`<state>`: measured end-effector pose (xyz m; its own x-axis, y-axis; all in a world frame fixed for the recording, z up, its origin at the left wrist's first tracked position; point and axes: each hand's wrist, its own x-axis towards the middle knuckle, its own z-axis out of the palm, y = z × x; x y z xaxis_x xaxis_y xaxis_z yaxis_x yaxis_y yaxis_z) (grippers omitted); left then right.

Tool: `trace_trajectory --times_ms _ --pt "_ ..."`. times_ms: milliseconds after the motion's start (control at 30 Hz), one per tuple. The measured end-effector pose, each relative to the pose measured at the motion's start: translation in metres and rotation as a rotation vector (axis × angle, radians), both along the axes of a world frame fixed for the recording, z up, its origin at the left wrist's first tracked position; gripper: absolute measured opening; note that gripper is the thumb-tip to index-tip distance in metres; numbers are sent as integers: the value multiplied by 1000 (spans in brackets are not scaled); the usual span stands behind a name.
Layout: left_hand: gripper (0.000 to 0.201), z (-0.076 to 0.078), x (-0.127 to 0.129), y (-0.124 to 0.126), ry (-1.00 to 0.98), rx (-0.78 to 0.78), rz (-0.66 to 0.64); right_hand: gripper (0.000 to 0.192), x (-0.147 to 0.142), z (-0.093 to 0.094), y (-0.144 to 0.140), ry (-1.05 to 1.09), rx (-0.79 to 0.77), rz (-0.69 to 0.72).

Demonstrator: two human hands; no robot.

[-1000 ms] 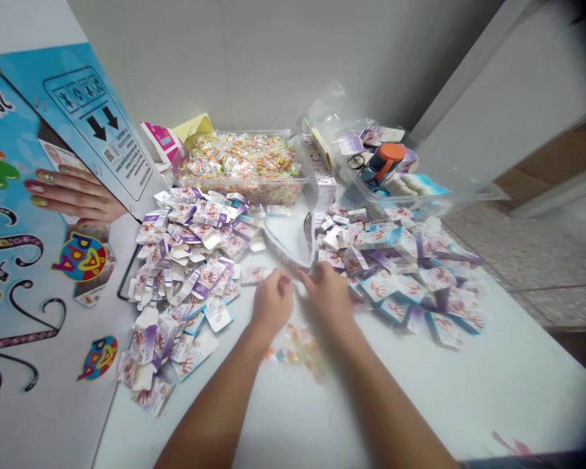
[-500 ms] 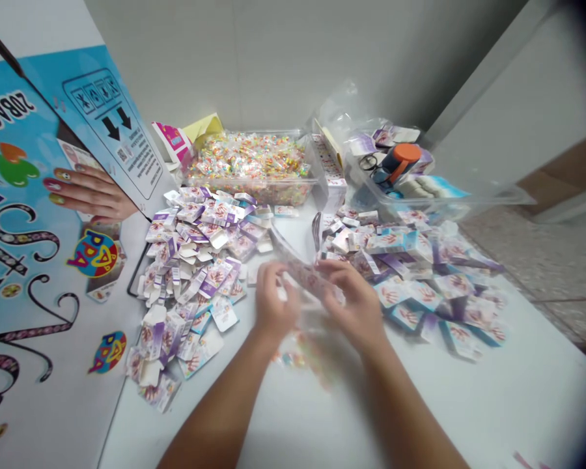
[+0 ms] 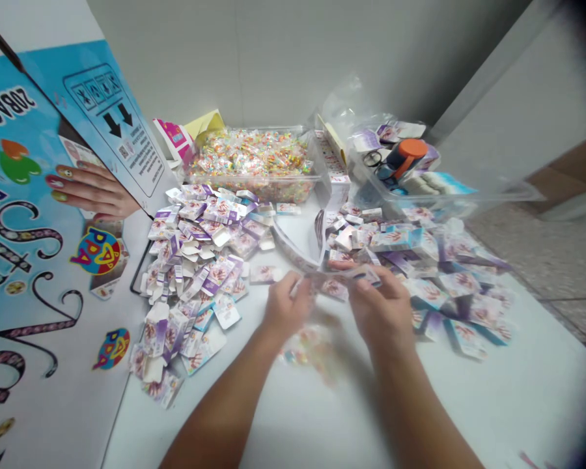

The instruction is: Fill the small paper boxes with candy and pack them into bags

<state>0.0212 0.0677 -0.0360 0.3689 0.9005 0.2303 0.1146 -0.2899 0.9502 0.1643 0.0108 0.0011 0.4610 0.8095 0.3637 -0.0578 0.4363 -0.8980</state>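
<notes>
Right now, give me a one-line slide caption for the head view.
Two hands, left hand and right hand, hold a small flat carton between piles of purple-and-white cartons on a white table.

A white table (image 3: 493, 397) fills most of the view. It stands in a corner. Behind it is a plain grey wall (image 3: 273, 58). On the right a white wall (image 3: 532, 98) runs off at a slant, with a brown strip (image 3: 573, 166) low down beside it. The floor (image 3: 542, 251) past the table edge is grey and speckled, with thin lines across it. The light is soft and even.
</notes>
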Motion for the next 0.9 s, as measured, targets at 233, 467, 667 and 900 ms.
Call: trace_trajectory --times_ms 233,467,667,900 --pt "35 9 -6 12 -368 -242 -23 38 -19 -5 0 -917 57 118" --pt "35 2 -5 16 -559 -576 -332 8 -23 -20 7 -882 -1 -154" --pt "45 4 -9 16 -330 -661 -477 24 -9 -19 9 -315 -236 -291" --pt "46 10 -6 17 -377 -672 -364 36 0 -14 3 -211 -383 -198"
